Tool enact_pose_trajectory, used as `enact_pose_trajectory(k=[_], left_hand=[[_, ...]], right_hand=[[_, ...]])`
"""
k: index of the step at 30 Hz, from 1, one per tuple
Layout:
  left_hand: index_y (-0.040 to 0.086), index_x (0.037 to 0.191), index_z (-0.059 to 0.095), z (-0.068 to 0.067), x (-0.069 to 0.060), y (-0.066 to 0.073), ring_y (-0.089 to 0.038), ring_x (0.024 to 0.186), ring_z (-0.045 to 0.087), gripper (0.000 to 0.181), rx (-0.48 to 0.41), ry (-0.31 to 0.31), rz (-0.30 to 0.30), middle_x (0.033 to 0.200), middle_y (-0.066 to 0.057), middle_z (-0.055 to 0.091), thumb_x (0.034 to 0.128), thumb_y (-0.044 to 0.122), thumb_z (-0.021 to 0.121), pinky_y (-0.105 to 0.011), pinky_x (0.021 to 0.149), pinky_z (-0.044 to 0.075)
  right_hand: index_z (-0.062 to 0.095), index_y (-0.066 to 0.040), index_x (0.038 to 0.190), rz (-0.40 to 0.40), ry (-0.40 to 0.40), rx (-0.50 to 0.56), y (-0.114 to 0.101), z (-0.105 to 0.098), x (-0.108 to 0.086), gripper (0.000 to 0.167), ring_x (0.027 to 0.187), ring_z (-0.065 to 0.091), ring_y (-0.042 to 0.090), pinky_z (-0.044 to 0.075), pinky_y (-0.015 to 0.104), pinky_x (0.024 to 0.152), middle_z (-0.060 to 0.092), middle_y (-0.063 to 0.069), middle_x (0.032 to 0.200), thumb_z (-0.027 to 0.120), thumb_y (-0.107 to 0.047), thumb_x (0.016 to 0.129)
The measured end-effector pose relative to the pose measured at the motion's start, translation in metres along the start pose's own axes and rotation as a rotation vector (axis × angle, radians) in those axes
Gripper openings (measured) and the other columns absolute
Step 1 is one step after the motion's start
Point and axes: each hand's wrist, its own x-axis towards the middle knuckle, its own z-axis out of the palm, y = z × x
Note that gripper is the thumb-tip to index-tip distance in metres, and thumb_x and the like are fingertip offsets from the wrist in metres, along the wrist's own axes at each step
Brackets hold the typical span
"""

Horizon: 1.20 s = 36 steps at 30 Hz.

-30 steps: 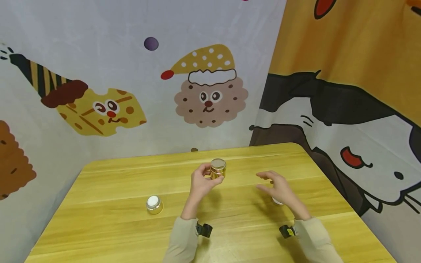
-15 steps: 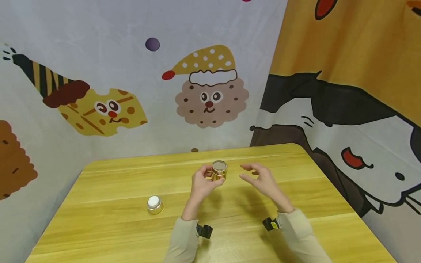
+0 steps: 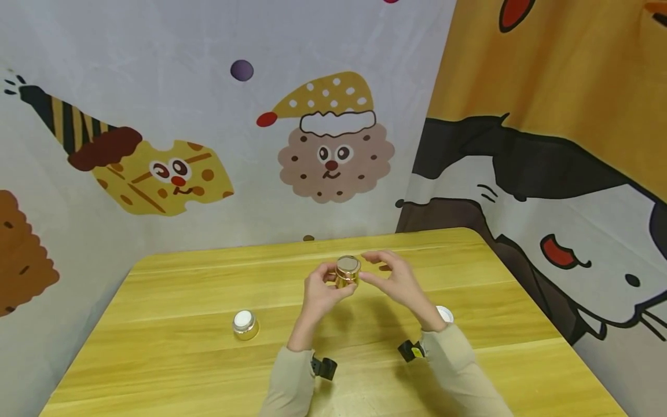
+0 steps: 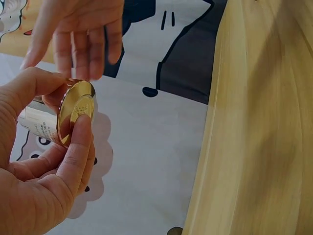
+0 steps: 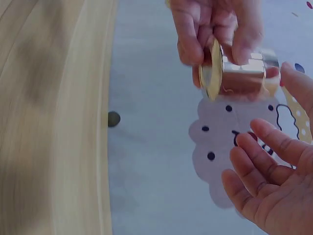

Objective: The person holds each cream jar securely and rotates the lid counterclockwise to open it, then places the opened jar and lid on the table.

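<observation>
A small shiny gold cosmetic jar [image 3: 347,269] with a flat silver-toned top is held off the table by my left hand [image 3: 319,296]. In the left wrist view its gold base [image 4: 80,107] faces the camera, one finger pressing on it and the thumb on the side. My right hand [image 3: 400,281] hovers just right of the jar, fingers spread and slightly bent, holding nothing. The right wrist view has its fingertips near the jar's top end [image 5: 271,63], the thumb closest; contact cannot be made out.
Another gold jar [image 3: 245,325] with a white top stands on the wooden table [image 3: 172,370] at the left. A round white piece [image 3: 445,313] lies at the right, partly behind my right forearm. A printed cloth [image 3: 198,116] hangs behind the table's far edge.
My right hand has moved left and up, from over the white piece to beside the jar, uncovering part of that piece. My left hand and the jar stay nearly still.
</observation>
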Motion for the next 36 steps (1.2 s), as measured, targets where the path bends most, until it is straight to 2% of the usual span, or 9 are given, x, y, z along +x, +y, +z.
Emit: enact_pose_trajectory(k=[3,7,12,18,26,28,31,34,36], left_hand=[[-0.006,0.105,0.061,-0.001,-0.003,0.006,-0.024,0.083,0.057,0.043,-0.008,-0.011,-0.002,0.094,-0.015,0.062,0.0686,0.006,0.08,-0.027,0.066,0.051],[-0.006,0.104,0.061,0.0,-0.004,0.007,-0.024,0.082,0.058,0.04,-0.036,-0.018,-0.016,0.091,-0.014,0.062,0.0692,0.003,0.078,-0.025,0.064,0.052],[-0.006,0.101,0.061,0.001,-0.002,0.0,-0.019,0.081,0.056,0.038,-0.062,-0.012,-0.013,0.092,-0.014,0.062,0.0681,0.001,0.077,-0.023,0.064,0.052],[-0.005,0.101,0.062,0.0,-0.001,-0.003,-0.019,0.081,0.057,0.038,-0.053,-0.011,0.002,0.093,-0.014,0.063,0.0675,0.003,0.078,-0.023,0.063,0.052],[-0.006,0.103,0.063,-0.003,-0.001,-0.004,-0.02,0.083,0.057,0.038,-0.067,-0.034,0.001,0.096,-0.015,0.063,0.0678,0.0,0.077,-0.023,0.065,0.052],[-0.007,0.103,0.062,-0.004,-0.003,-0.001,-0.022,0.084,0.057,0.038,-0.066,-0.045,0.004,0.096,-0.016,0.063,0.0682,-0.002,0.076,-0.023,0.065,0.052],[-0.01,0.101,0.061,-0.008,-0.008,0.012,-0.026,0.083,0.057,0.036,-0.058,-0.059,0.021,0.094,-0.018,0.062,0.0681,-0.006,0.074,-0.024,0.066,0.053],[-0.013,0.1,0.06,-0.012,-0.013,0.026,-0.03,0.083,0.057,0.035,-0.051,-0.071,0.042,0.092,-0.02,0.061,0.0679,-0.008,0.072,-0.024,0.066,0.054],[-0.013,0.1,0.06,-0.013,-0.015,0.03,-0.03,0.083,0.057,0.035,-0.049,-0.075,0.052,0.092,-0.02,0.061,0.068,-0.008,0.072,-0.024,0.066,0.054]], right_hand=[[0.064,-0.003,0.114,-0.016,0.021,0.023,-0.005,0.009,0.005,0.041,0.1,0.056,0.027,0.048,0.047,0.08,0.063,0.01,0.109,0.077,-0.016,0.077],[0.066,-0.001,0.109,-0.028,0.055,0.02,-0.009,0.019,0.009,0.043,0.098,0.056,0.025,0.048,0.045,0.079,0.064,0.009,0.106,0.081,-0.015,0.072],[0.067,-0.005,0.104,-0.053,0.058,0.018,-0.009,0.026,0.011,0.043,0.095,0.056,0.022,0.048,0.046,0.077,0.064,0.007,0.104,0.085,-0.017,0.067],[0.066,-0.004,0.102,-0.057,0.057,0.037,-0.01,0.028,0.012,0.04,0.094,0.056,0.025,0.047,0.046,0.078,0.064,0.008,0.102,0.084,-0.015,0.068],[0.066,-0.005,0.099,-0.056,0.023,0.069,-0.012,0.028,0.012,0.036,0.094,0.057,0.025,0.048,0.052,0.08,0.064,0.009,0.1,0.083,-0.014,0.069],[0.066,-0.004,0.099,-0.057,0.011,0.067,-0.012,0.028,0.013,0.035,0.094,0.057,0.026,0.048,0.049,0.08,0.064,0.01,0.1,0.083,-0.014,0.07],[0.066,-0.003,0.099,-0.058,-0.004,0.069,-0.012,0.028,0.013,0.035,0.094,0.057,0.027,0.048,0.046,0.08,0.064,0.009,0.101,0.083,-0.014,0.07],[0.066,-0.004,0.098,-0.052,-0.012,0.077,-0.013,0.027,0.013,0.034,0.094,0.057,0.024,0.048,0.047,0.08,0.064,0.006,0.101,0.083,-0.013,0.069],[0.066,-0.004,0.097,-0.049,-0.017,0.086,-0.012,0.027,0.013,0.034,0.094,0.057,0.023,0.048,0.05,0.08,0.064,0.006,0.102,0.083,-0.012,0.069]])
